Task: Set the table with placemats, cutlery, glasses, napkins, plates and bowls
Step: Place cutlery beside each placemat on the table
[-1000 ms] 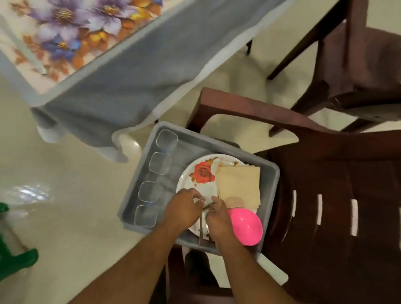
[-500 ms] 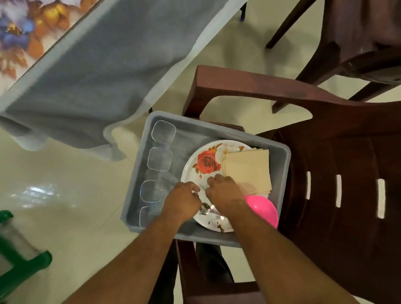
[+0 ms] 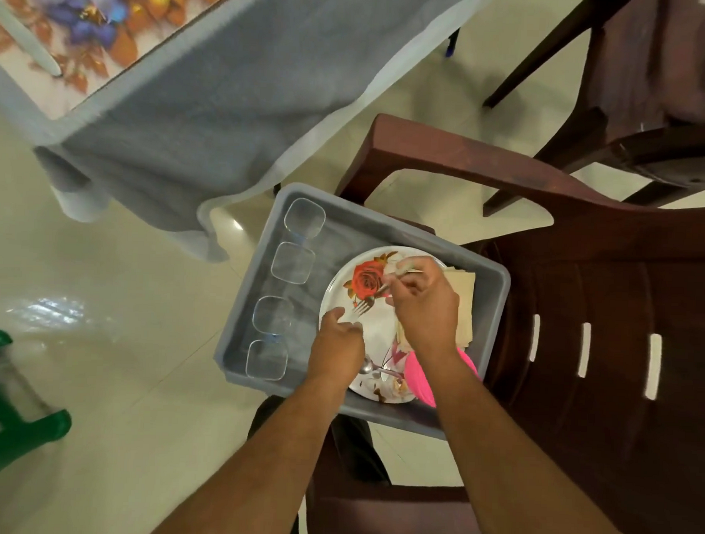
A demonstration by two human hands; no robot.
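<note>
We pinch forks in our right hand, tines toward the curled, empty-looking left hand; lift clear of the plate, keep handles bunched.

Glossy cream floor tiles are reflecting light; brown plastic chairs are standing beside a cloth-draped table.

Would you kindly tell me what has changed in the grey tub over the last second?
The right hand has lifted metal cutlery, a fork among it, off the rose-patterned plate. The left hand stays low beside it. A spoon, four clear square glasses and the pink bowl stay put.
</note>
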